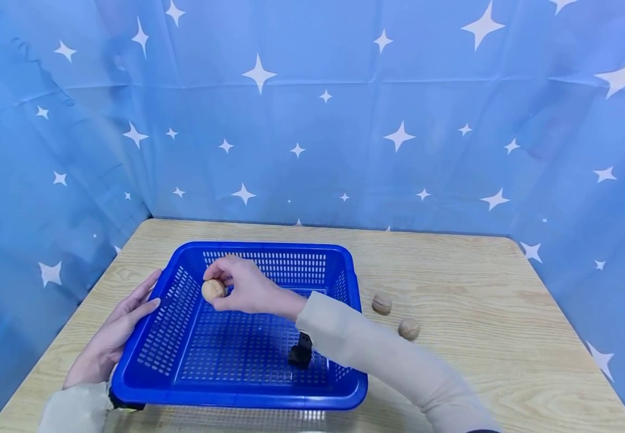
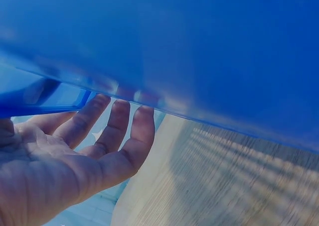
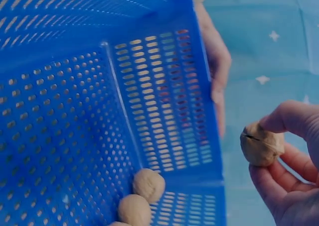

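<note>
A blue plastic basket (image 1: 237,399) with slotted walls sits over the wooden table. My left hand (image 1: 115,331) grips its left side, with fingertips bent up against the rim in the left wrist view. Over the basket's left part, my right hand (image 1: 247,288) pinches a walnut (image 1: 214,290) between thumb and fingers. A dark split shows in that walnut's shell in the right wrist view. Several more walnuts (image 3: 148,185) lie in the basket against a wall; in the head view my right hand and arm hide them.
Right of the basket, one walnut (image 1: 381,303) lies on the wooden table (image 1: 480,288), and another walnut (image 1: 408,329) lies a little nearer. A blue curtain with white stars (image 1: 323,150) hangs behind the table and along both sides. My right forearm crosses the basket's right rim.
</note>
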### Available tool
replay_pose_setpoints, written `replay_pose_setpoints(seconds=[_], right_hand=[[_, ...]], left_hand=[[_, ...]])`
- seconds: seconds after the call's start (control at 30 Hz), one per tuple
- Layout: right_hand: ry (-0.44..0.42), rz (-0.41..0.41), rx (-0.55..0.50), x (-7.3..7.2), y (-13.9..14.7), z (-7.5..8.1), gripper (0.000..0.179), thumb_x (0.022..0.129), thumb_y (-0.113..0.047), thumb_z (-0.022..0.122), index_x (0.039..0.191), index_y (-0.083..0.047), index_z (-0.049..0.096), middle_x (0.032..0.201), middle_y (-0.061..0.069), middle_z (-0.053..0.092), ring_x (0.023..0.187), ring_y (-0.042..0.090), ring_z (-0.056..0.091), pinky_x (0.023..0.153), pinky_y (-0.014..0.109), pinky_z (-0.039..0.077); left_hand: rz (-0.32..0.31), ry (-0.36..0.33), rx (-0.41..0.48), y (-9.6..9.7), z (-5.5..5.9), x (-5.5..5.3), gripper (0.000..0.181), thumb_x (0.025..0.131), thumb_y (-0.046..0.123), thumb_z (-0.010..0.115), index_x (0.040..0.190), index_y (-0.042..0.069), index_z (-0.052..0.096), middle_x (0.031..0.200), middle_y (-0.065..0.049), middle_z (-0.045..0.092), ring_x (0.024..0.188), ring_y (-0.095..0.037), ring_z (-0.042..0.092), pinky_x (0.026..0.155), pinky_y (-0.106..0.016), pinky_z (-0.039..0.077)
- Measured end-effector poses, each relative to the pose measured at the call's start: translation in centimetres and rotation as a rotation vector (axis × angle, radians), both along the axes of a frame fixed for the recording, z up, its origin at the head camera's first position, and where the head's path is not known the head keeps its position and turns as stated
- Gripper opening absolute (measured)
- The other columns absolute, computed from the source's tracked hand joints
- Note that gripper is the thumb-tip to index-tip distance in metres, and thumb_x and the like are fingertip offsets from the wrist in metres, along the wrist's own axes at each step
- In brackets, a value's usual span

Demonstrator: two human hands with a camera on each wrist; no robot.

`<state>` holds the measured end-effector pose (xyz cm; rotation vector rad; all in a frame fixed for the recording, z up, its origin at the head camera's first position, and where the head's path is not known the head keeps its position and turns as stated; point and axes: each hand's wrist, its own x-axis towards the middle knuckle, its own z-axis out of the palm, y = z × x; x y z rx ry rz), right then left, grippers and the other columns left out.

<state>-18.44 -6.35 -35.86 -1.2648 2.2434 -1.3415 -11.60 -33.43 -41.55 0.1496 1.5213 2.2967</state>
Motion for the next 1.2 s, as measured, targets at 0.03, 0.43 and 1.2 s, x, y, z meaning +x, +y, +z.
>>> replay_pose_setpoints(seconds=[0.03,0.43,1.2], right_hand=[[-0.008,-0.001,0.005,0.0,-0.3,-0.2,0.032,0.078,0.003,0.07,0.108,-0.001,0.058,0.104,0.006,0.057,0.09,0.006,0.054,0.078,0.012,0.046],[0.041,-0.035,0.158,0.2,-2.9,-3.4,0.031,0.077,-0.003,0.074,0.104,-0.005,0.06,0.096,0.001,0.057,0.081,0.003,0.051,0.07,0.01,0.044],[0.179,0.006,0.397,0.7,-5.6,-6.8,0.033,0.073,-0.01,0.079,0.101,-0.009,0.062,0.094,-0.004,0.058,0.084,0.002,0.05,0.07,0.007,0.039]], left_hand=[[0.002,0.001,-0.007,0.0,0.0,0.0,0.063,0.103,0.01,0.031,0.151,0.03,-0.004,0.126,0.008,0.056,0.105,-0.022,0.061,0.082,-0.043,0.052],[0.012,-0.01,-0.035,0.2,0.0,-0.1,0.064,0.103,0.011,0.032,0.151,0.028,-0.007,0.125,0.009,0.056,0.105,-0.021,0.061,0.082,-0.043,0.052],[-0.001,-0.003,0.036,0.0,-0.2,-0.2,0.064,0.103,0.009,0.03,0.15,0.027,-0.008,0.127,0.008,0.056,0.108,-0.022,0.06,0.084,-0.045,0.051]])
